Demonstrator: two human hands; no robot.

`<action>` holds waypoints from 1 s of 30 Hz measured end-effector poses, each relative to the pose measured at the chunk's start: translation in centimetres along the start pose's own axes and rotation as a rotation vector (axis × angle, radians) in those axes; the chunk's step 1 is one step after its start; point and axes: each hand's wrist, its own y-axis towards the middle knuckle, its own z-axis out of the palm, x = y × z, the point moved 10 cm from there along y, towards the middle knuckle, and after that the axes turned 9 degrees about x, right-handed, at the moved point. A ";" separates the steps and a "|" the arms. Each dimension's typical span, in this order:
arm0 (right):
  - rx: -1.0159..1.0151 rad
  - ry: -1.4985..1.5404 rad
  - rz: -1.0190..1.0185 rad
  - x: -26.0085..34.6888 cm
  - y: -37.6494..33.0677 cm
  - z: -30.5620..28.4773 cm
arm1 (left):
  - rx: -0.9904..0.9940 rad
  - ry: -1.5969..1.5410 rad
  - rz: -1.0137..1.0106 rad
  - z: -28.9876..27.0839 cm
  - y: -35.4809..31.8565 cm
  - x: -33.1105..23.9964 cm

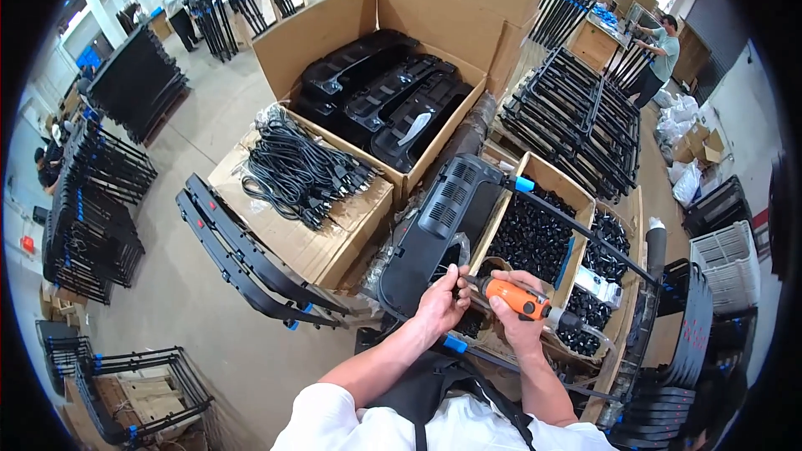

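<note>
2 hands (443, 304) (522, 327), R clamped on 1 orng driver (516, 297), L curled, grip unclear, 1 blk panel (418, 255)

Pale floor (196, 238): pallet (173, 113) of dark panels (135, 83); white bags (681, 113) at right. Low carton (361, 230): tangled black cables (301, 165) on top. Open carton (447, 12): black covers (368, 88) inside. Bin (558, 178) right of black housing (434, 221): small black parts (526, 235) heaped. Support under housing mostly hidden.
</note>
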 end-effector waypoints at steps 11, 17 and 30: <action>0.051 -0.139 0.080 -1.9 14.2 7.1 | 0.000 0.147 -0.030 -2.7 0.0 -7.7; 0.063 -0.175 0.172 -3.9 18.7 8.8 | 0.009 0.301 -0.030 -3.3 -0.4 -11.6; 0.100 -0.197 0.234 -4.5 20.6 9.2 | -0.339 1.556 0.274 -1.8 2.5 -24.1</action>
